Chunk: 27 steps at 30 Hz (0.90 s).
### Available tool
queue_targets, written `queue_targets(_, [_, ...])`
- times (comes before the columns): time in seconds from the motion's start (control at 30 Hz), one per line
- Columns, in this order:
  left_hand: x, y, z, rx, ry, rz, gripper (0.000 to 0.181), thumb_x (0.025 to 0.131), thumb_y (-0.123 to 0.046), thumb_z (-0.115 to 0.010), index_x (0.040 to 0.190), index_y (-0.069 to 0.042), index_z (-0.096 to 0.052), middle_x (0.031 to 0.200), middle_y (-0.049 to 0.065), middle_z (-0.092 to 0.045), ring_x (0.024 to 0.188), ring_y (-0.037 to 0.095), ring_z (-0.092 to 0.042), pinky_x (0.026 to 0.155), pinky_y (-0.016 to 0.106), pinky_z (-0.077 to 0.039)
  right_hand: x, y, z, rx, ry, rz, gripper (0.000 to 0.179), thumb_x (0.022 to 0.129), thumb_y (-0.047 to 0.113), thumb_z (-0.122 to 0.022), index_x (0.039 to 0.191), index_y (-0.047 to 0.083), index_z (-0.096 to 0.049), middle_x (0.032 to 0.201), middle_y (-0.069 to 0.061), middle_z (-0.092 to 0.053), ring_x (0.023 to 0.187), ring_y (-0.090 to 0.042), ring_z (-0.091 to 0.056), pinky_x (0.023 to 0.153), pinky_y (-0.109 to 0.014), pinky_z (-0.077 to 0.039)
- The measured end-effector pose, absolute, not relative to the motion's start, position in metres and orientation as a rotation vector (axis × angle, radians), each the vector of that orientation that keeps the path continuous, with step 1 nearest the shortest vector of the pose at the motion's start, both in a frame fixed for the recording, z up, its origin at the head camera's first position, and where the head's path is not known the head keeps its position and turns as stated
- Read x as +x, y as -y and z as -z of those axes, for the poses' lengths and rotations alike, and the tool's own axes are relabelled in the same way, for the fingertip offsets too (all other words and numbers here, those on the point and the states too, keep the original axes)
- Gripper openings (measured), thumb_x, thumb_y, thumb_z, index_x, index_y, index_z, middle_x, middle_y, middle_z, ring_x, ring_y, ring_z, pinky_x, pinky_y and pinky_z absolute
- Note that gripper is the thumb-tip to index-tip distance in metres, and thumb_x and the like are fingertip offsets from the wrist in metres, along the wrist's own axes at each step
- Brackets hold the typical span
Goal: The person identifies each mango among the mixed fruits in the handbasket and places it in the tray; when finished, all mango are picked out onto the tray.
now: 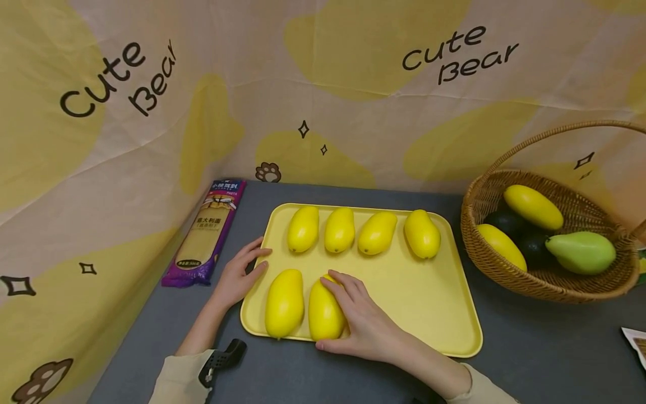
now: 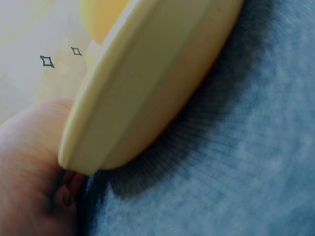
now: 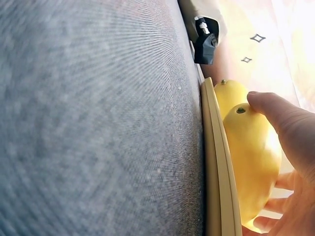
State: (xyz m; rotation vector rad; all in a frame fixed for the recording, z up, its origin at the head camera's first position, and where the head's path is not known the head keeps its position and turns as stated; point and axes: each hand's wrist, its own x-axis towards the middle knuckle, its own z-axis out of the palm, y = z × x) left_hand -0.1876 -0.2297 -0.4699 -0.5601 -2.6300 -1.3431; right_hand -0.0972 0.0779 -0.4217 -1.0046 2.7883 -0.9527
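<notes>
On the yellow tray [image 1: 393,292], several yellow mangoes stand in two rows. My right hand [image 1: 360,322] curls round the right mango [image 1: 323,311] of the front row, at the tray's near edge. In the right wrist view that mango [image 3: 253,157] lies between the thumb and the fingers. Just left of it rests another mango [image 1: 285,303]. My left hand [image 1: 239,275] grips the tray's left edge; in the left wrist view the thumb side is against the rim [image 2: 98,98] and fingertips show below it. The back row includes a mango [image 1: 421,233] at the right end.
A purple pasta packet [image 1: 204,235] lies left of the tray. At the right stands a wicker basket [image 1: 474,247] with a green pear [image 1: 580,252], yellow mangoes and dark fruit. Patterned cloth [image 1: 353,112] hangs behind and at left. A packet corner [image 1: 637,342] shows at far right.
</notes>
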Motion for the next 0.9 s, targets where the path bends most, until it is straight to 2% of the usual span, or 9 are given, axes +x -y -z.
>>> queue_targets(0.9, [-0.1872,0.2305,0.4694,-0.581,2.609,1.346,0.029,0.096,-0.009,-0.061,0.124,-0.002,-0.065,0.148,0.016,-0.043,0.135,0.038,-0.039,0.107,0.057,-0.032,-0.0968,-0.0796,0.4238,-1.014,-2.800,1.006,0.098,0.077,0.066,-0.070,0.150,0.012,-0.032,0.154,-0.010,-0.028,0.138,-0.021,-0.026,0.106,-0.042,-0.039])
